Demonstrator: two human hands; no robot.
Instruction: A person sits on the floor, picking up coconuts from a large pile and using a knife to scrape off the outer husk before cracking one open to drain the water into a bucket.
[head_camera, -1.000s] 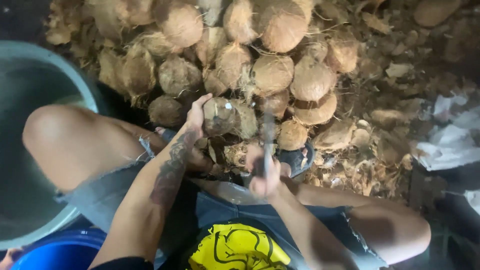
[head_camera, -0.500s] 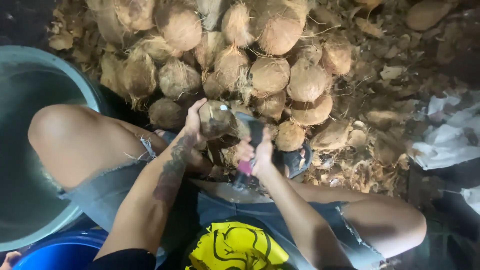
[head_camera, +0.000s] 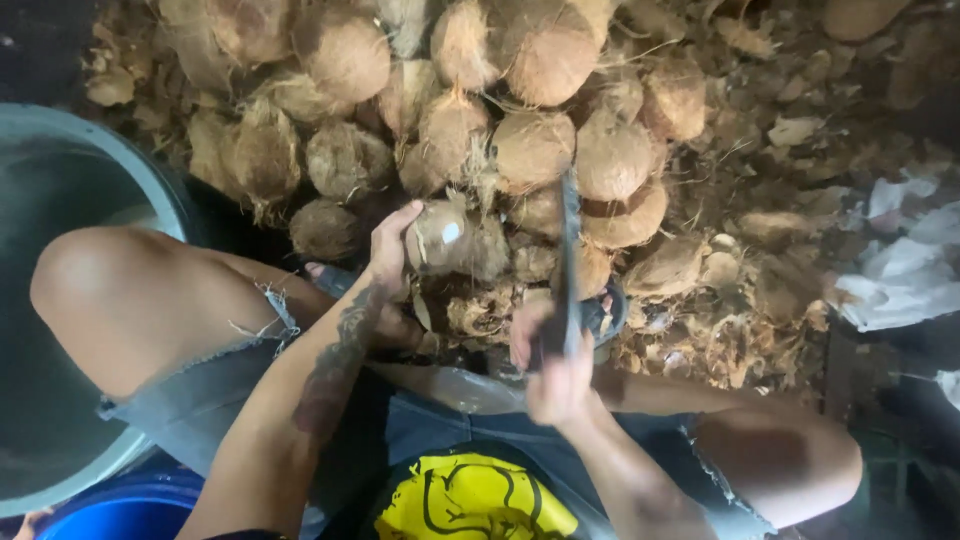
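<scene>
Husk-strewn floor, coconut pile (head_camera: 520, 130) | tub (head_camera: 165, 190): contents unclear | L hand (head_camera: 392, 250) grips coconut (head_camera: 448, 238) | R hand (head_camera: 555, 365) grips blade (head_camera: 571, 240)

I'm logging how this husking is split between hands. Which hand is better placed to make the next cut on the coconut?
Probably the right hand: it grips the long blade, raised beside the coconut. The left hand is occupied steadying that coconut.

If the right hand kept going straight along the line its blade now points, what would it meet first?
The right hand holds a blade pointing up the picture into the heap. It would probably first meet the pile coconuts beside its tip, not the coconut in the left hand. Depth is unclear.
</scene>
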